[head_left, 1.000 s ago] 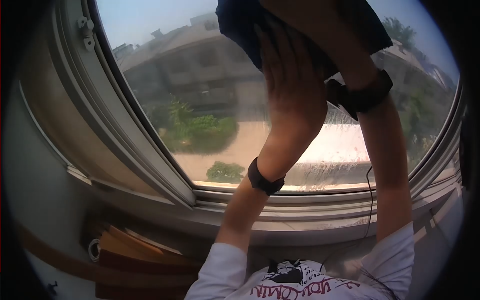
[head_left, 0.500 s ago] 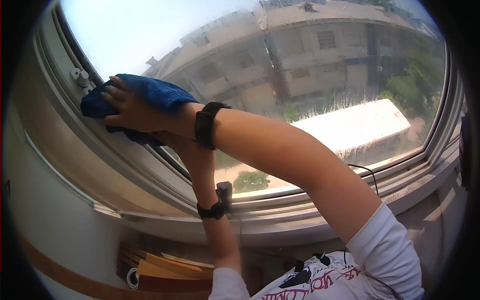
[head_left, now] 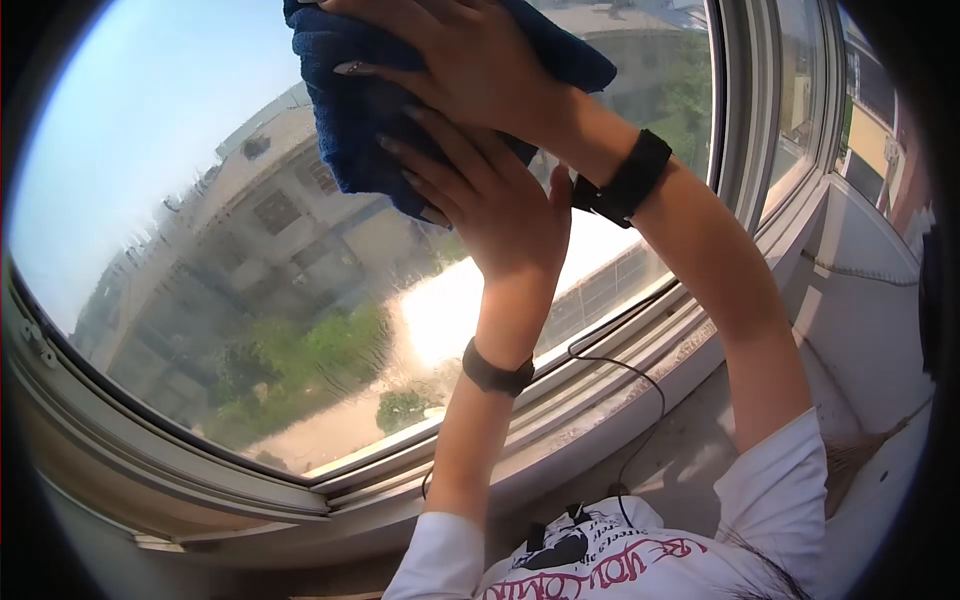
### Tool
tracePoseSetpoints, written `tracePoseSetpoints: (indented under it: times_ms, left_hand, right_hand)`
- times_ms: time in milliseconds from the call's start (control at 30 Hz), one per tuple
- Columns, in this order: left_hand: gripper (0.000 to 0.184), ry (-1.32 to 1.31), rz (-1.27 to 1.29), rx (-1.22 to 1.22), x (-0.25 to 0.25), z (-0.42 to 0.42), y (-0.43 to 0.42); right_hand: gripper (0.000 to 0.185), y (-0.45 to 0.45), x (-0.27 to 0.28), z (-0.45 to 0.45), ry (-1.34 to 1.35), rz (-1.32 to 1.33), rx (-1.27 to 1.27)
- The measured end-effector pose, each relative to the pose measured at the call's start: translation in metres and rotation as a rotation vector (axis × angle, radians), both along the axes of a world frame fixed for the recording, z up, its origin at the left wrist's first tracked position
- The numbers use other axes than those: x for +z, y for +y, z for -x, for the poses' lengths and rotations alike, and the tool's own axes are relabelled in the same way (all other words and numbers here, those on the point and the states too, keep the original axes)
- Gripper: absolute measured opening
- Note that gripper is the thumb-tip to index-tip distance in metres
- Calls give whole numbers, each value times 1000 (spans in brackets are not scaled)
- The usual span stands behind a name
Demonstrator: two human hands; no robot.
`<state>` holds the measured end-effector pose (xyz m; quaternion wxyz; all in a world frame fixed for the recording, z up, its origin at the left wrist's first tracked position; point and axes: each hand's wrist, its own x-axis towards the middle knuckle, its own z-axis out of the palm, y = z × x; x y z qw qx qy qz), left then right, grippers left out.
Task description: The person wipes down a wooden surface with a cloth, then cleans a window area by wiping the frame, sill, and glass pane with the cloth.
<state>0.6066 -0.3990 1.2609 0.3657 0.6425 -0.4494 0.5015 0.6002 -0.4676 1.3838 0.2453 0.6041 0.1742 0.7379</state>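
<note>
A dark blue cloth (head_left: 360, 140) lies bunched against the window glass (head_left: 330, 330) at the top of the view. My right hand (head_left: 490, 75) presses it from above, its fingers stretched over the folds and partly cut off by the top edge. Just below, my left hand (head_left: 495, 200) holds the lower part of the same cloth to the pane, fingers spread across it. The two hands nearly overlap. Each wrist wears a black strap. Water streaks and haze show on the glass beneath the cloth.
The window frame (head_left: 745, 110) runs up the right side, with another pane beyond it. A thin black cable (head_left: 640, 370) loops over the sill (head_left: 600, 410). A small latch (head_left: 38, 345) sits on the frame at far left. Outside are a building and greenery.
Both hands have moved with the cloth from the left frame to higher up and further right on the glass. The view has turned to the right.
</note>
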Motion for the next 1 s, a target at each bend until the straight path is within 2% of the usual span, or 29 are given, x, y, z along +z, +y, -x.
tracePoseSetpoints:
  times_ms: [33,67,100,133,200,267,300,333,367,400,433,500,533,567,600,633,700,767,867,1000]
  left_hand:
    - [94,23,-57,-14,-5,19,-18]
    - [100,32,-97,-113,-13,32,-40]
    - [96,23,-117,-146,-22,47,-55]
    - [92,7,-119,-188,-34,60,-71]
    - [81,-58,-142,-227,-78,77,-115]
    - [63,-135,-184,-314,-127,88,-145]
    - [63,-186,-252,-279,-154,94,-154]
    - [66,-256,-460,-266,-194,98,-174]
    - [61,-248,-573,-260,-190,97,-143]
    - [55,-243,-412,-316,-220,96,-154]
    - [52,-224,-486,-357,-241,93,-149]
    - [48,-159,-572,-421,-268,95,-135]
    - [48,-109,-581,-442,-281,92,-115]
    - [47,-66,-591,-470,-293,88,-93]
    - [47,6,-660,-520,-301,85,-72]
    - [47,79,-730,-573,-308,80,-49]
    - [56,404,-954,-728,-293,67,7]
    - [62,582,-1025,-771,-311,52,46]
    - [57,632,-904,-751,-323,27,122]
    - [48,891,-667,-682,-296,3,221]
  right_hand:
    - [50,-21,-6,25,79,-73,-7]
    - [60,-45,-14,50,160,-140,-13]
    - [48,-86,-36,69,66,-251,-157]
    - [48,-90,-46,89,47,-229,-92]
    - [49,-134,-93,125,87,-475,-110]
    - [53,-175,-142,159,28,-570,-112]
    - [56,-190,-175,174,9,-681,-109]
    - [57,-190,-202,185,-16,-731,-212]
    - [58,-201,-234,197,-49,-809,-249]
    - [58,-189,-256,195,-43,-865,-85]
    - [57,-179,-283,196,-22,-969,14]
    - [51,-148,-326,203,14,-1100,-173]
    - [47,-148,-359,207,41,-1161,-174]
    - [45,-136,-385,204,84,-1056,-232]
    - [43,-110,-398,200,173,-1101,-214]
    - [43,-91,-419,197,240,-1193,-88]
    - [47,-47,-444,191,441,-1236,-40]
    - [51,-21,-480,186,685,-1316,99]
    - [46,32,-471,153,883,-1089,104]
    - [42,97,-439,86,1151,-1059,248]
